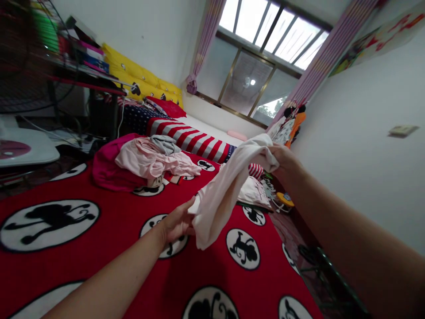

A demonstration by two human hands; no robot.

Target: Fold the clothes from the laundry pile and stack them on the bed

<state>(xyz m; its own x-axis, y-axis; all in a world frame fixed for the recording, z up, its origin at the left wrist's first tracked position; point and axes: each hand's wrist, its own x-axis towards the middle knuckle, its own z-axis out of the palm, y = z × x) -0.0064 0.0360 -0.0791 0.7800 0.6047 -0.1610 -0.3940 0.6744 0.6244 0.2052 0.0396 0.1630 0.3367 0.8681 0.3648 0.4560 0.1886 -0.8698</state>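
A white garment [221,190] hangs stretched slantwise above the red blanket; its exact kind is hard to make out. My right hand [283,160] grips its upper end, raised higher and further off, with the fingers closed in the fabric. Lower down, my left hand [180,223] has its fingers closed at the near left edge of the cloth, partly hidden by it. Beyond my left hand lies a heap of pale pink clothes [149,159] on a bright pink cloth [111,166]. Behind the held garment, a stack of folded clothes [254,192] rests on the blanket.
The red blanket [126,226] with white ovals covers the bed in front of me. Further back is another bed with a striped cover [199,144]. A fan [23,84] and a cluttered desk [89,82] stand at left. A wall [365,128] rises at right.
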